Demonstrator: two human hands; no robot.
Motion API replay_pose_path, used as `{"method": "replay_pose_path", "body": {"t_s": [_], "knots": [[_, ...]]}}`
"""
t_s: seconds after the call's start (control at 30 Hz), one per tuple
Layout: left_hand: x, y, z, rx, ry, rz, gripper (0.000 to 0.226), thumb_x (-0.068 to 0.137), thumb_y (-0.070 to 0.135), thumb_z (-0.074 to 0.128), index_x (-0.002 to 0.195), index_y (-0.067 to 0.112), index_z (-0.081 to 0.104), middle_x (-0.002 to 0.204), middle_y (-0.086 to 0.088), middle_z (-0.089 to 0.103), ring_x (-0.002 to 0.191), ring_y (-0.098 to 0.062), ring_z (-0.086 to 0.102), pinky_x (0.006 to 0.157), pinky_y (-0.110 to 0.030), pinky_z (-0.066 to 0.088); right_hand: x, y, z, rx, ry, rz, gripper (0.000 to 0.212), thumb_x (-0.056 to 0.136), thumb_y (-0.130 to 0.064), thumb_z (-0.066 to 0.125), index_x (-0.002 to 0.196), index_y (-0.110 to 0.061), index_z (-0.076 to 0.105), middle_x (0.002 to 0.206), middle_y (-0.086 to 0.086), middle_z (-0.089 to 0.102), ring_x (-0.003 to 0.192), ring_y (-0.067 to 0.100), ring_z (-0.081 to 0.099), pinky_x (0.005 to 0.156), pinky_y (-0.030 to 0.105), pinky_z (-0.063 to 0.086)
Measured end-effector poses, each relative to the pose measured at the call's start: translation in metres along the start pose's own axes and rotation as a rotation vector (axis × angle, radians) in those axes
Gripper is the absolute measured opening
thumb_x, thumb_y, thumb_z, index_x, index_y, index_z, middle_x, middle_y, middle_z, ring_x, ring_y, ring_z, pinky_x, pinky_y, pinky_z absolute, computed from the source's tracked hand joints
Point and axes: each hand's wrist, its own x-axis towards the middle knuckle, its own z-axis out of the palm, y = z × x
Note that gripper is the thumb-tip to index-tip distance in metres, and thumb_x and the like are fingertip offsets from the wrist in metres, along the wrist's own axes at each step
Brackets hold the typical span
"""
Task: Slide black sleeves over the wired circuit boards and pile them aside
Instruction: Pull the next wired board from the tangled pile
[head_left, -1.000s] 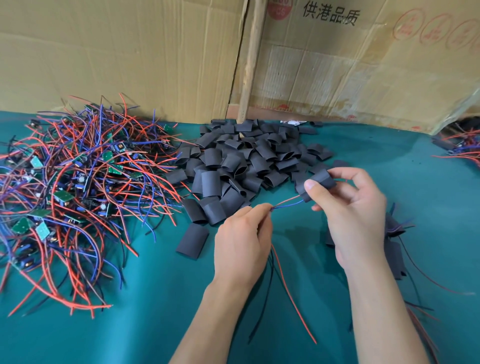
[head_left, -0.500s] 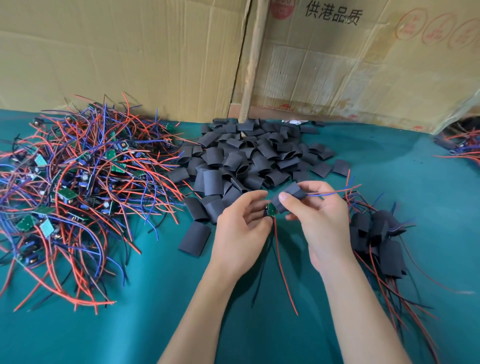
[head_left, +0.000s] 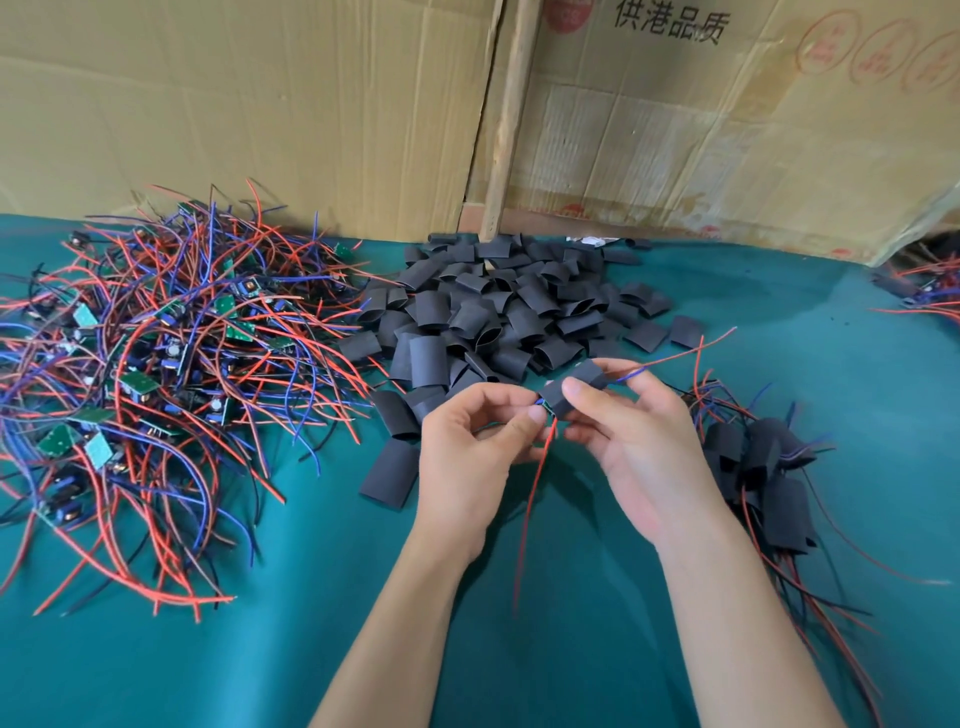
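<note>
While the left hand (head_left: 480, 441) pinches the board's green edge to steady it, the right hand (head_left: 631, 431) grips the black sleeve (head_left: 574, 387) above the tabletop (head_left: 260, 649), likely pushing it on, midway between loose sleeves (head_left: 493, 317) and the finished pile (head_left: 758, 467).

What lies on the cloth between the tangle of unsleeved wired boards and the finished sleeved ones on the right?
In the head view, the heap of loose black sleeves and both hands, left hand and right hand.
</note>
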Motion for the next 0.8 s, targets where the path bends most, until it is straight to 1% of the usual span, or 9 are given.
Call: {"method": "replay_pose_path", "body": {"t_s": [0.1, 0.23, 0.43, 0.5, 0.57, 0.63, 0.67, 0.73, 0.8], "knots": [[-0.001, 0.001, 0.003, 0.052, 0.052, 0.004, 0.013, 0.088, -0.001, 0.069, 0.089, 0.009, 0.062, 0.071, 0.000, 0.069, 0.059, -0.019, 0.070, 0.051, -0.022, 0.051, -0.003, 0.000, 0.005, 0.005, -0.077, 0.032, 0.023, 0.085, 0.000, 0.073, 0.103, -0.007, 0.062, 0.090, 0.022, 0.071, 0.072, 0.027, 0.066, 0.060, 0.030, 0.055], [0.001, 0.001, 0.004, 0.116, 0.063, 0.012, 0.015, 0.088, 0.003, 0.073, 0.085, 0.009, 0.060, 0.066, -0.003, 0.066, 0.053, -0.017, 0.062, 0.047, -0.023, 0.047, -0.005, 0.000, 0.006, -0.069, -0.107, 0.049, 0.020, 0.088, 0.003, 0.070, 0.103, -0.010, 0.067, 0.104, 0.038, 0.068, 0.084, 0.033, 0.065, 0.072, 0.039, 0.054], [0.002, 0.007, 0.000, 0.100, -0.130, -0.064, 0.009, 0.092, 0.003, 0.070, 0.092, 0.010, 0.065, 0.079, -0.005, 0.071, 0.072, -0.018, 0.070, 0.064, -0.023, 0.053, -0.005, -0.016, -0.004, -0.130, 0.069, 0.024, 0.018, 0.086, 0.006, 0.062, 0.096, -0.008, 0.069, 0.084, 0.014, 0.076, 0.067, 0.021, 0.068, 0.056, 0.025, 0.045], [0.003, 0.006, -0.002, 0.102, -0.145, -0.096, 0.012, 0.095, 0.002, 0.065, 0.090, 0.012, 0.066, 0.080, -0.004, 0.073, 0.074, -0.017, 0.072, 0.066, -0.021, 0.053, -0.007, -0.035, -0.026, -0.243, 0.180, -0.024, 0.010, 0.075, -0.009, 0.067, 0.082, -0.013, 0.073, 0.078, 0.005, 0.077, 0.064, 0.017, 0.072, 0.049, 0.022, 0.042], [0.004, 0.006, -0.001, 0.119, -0.127, -0.111, 0.014, 0.096, 0.000, 0.062, 0.089, 0.012, 0.066, 0.078, -0.002, 0.073, 0.073, -0.016, 0.072, 0.066, -0.020, 0.053, -0.011, -0.055, -0.058, -0.534, 0.261, -0.030, 0.028, 0.057, -0.031, 0.070, 0.080, -0.018, 0.078, 0.077, 0.004, 0.078, 0.060, 0.020, 0.068, 0.043, 0.019, 0.037], [0.005, 0.003, 0.001, 0.153, -0.116, -0.121, 0.017, 0.095, -0.003, 0.060, 0.088, 0.012, 0.065, 0.077, -0.001, 0.072, 0.072, -0.014, 0.072, 0.067, -0.020, 0.054, -0.017, -0.069, -0.087, -0.934, 0.308, 0.012, 0.043, 0.050, -0.051, 0.072, 0.087, -0.030, 0.079, 0.077, -0.001, 0.078, 0.064, 0.023, 0.064, 0.054, 0.023, 0.045], [0.005, 0.002, 0.002, 0.178, -0.113, -0.124, 0.018, 0.095, -0.003, 0.059, 0.087, 0.012, 0.065, 0.076, -0.001, 0.072, 0.071, -0.014, 0.072, 0.068, -0.021, 0.054, -0.014, -0.070, -0.108, -1.096, 0.322, 0.057, 0.049, 0.046, -0.063, 0.074, 0.086, -0.034, 0.078, 0.078, -0.007, 0.077, 0.073, 0.024, 0.068, 0.067, 0.031, 0.053], [0.005, -0.001, 0.004, 0.239, -0.102, -0.114, 0.019, 0.094, -0.002, 0.057, 0.087, 0.014, 0.064, 0.077, -0.001, 0.072, 0.071, -0.013, 0.071, 0.069, -0.022, 0.054, -0.001, -0.066, -0.150, -1.236, 0.352, 0.081, 0.071, 0.039, -0.091, 0.070, 0.080, -0.033, 0.069, 0.086, -0.012, 0.072, 0.095, 0.030, 0.071, 0.087, 0.047, 0.056], [0.004, 0.000, 0.005, 0.285, -0.085, -0.101, 0.021, 0.093, -0.002, 0.055, 0.086, 0.016, 0.064, 0.079, -0.003, 0.073, 0.071, -0.013, 0.071, 0.070, -0.024, 0.054, 0.004, -0.070, -0.152, -1.367, 0.413, -0.019, 0.080, 0.038, -0.107, 0.055, 0.090, -0.045, 0.059, 0.103, 0.004, 0.074, 0.100, 0.038, 0.069, 0.085, 0.052, 0.054]]}}
